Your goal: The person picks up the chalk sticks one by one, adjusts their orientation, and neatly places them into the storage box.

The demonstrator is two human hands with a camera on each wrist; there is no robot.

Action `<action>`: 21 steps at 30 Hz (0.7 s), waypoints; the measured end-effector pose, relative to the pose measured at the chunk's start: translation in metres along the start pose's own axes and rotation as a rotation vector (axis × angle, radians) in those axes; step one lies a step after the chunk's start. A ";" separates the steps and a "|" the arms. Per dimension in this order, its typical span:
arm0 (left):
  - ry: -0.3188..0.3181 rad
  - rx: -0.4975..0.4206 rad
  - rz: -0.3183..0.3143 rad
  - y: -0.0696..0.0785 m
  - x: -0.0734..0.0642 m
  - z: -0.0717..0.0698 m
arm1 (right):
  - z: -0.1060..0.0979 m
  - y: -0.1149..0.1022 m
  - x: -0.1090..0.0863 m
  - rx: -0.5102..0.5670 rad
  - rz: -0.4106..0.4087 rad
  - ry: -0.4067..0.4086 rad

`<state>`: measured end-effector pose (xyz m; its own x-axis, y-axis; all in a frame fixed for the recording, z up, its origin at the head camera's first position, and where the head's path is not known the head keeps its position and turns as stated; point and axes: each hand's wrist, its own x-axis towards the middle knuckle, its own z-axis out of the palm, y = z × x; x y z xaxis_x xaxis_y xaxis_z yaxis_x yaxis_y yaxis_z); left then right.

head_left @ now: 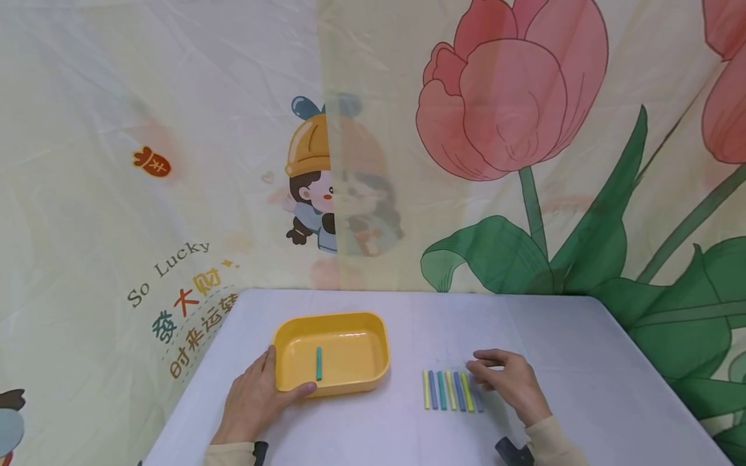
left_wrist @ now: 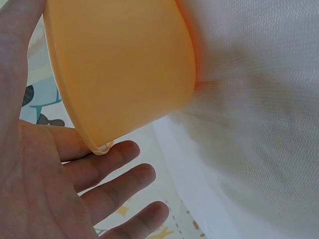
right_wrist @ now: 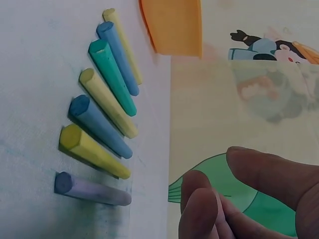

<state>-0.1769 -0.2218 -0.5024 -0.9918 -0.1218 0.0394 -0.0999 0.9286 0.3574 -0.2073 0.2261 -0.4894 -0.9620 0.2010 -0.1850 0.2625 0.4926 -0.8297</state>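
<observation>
A yellow tray (head_left: 355, 353) sits at the table's left, with one teal chalk stick (head_left: 318, 364) lying inside it. My left hand (head_left: 250, 396) holds the tray's near left corner, thumb along the front rim and fingers at the left side. In the left wrist view, three fingers (left_wrist: 122, 191) spread beside the tray's outer wall. My right hand (head_left: 511, 382) hovers by the right end of a row of chalk sticks (head_left: 449, 390), thumb and fingers bent with a gap between them and nothing held. Closest to it lies a purple chalk stick (right_wrist: 92, 189), beside a yellow chalk stick (right_wrist: 94, 152).
A white cloth covers the table (head_left: 402, 440). The row mixes yellow, blue, teal and purple sticks, lying roughly parallel to the right of the tray. Behind the table hangs a printed curtain (head_left: 373, 194) with tulips and a cartoon figure.
</observation>
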 end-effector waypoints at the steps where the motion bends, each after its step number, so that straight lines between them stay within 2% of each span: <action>1: 0.002 -0.002 0.000 0.000 0.000 0.000 | 0.000 0.001 0.000 -0.007 0.001 -0.001; 12: 0.007 -0.007 -0.005 0.001 -0.001 -0.001 | 0.000 0.011 0.004 -0.114 0.017 -0.037; 21: 0.015 -0.008 -0.005 0.002 -0.001 -0.001 | 0.005 0.019 0.005 -0.228 0.003 -0.032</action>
<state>-0.1759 -0.2205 -0.5009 -0.9900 -0.1316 0.0513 -0.1041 0.9251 0.3653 -0.2071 0.2322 -0.5092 -0.9621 0.1773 -0.2073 0.2722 0.6716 -0.6891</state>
